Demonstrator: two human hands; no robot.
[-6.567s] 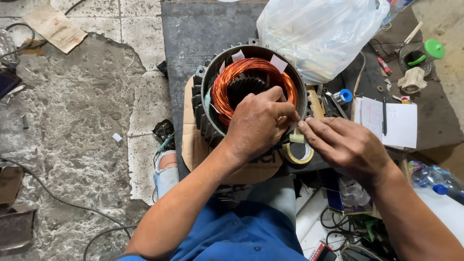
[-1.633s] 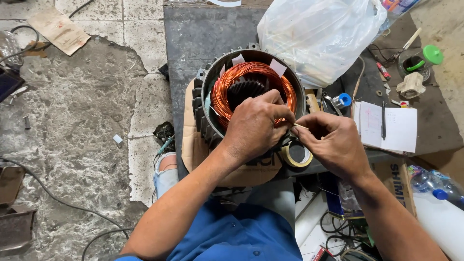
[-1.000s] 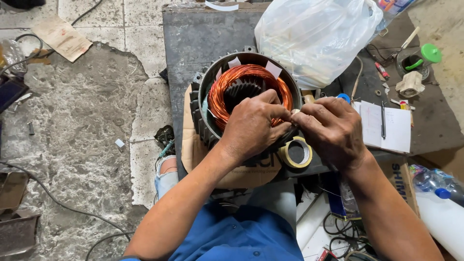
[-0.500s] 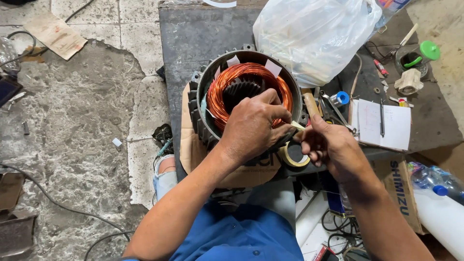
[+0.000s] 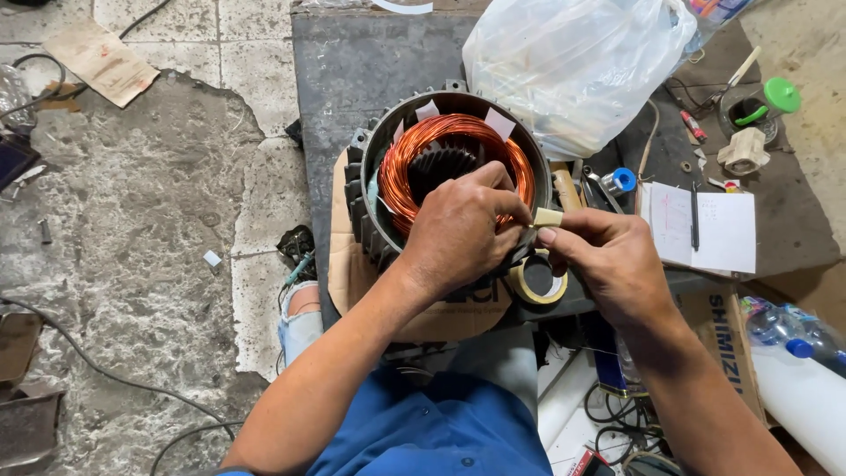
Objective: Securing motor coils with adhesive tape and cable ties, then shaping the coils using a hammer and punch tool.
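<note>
1. motor stator [image 5: 445, 181] stands on end on a sheet of cardboard [image 5: 348, 264], on the dark desk [image 5: 352, 62]; ribbed grey housing, copper winding [image 5: 401, 176] ringed inside the bore.
2. left hand [image 5: 458, 234] lies over the near rim of the stator, fingers curled onto the winding; grip closed against the coil, what it pinches is hidden.
3. right hand [image 5: 608, 264] just beside the left, thumb and forefinger clamped on a small beige strip of tape [image 5: 546, 217], which touches the left fingertips.
4. roll of masking tape [image 5: 538, 284] lies flat beneath both hands, against the stator base.
5. white paper slips [image 5: 498, 123] stick up from the winding on the far side.
6. clear plastic bag [image 5: 573, 62] behind the stator; notepad with pen [image 5: 701, 227] to the right.
</note>
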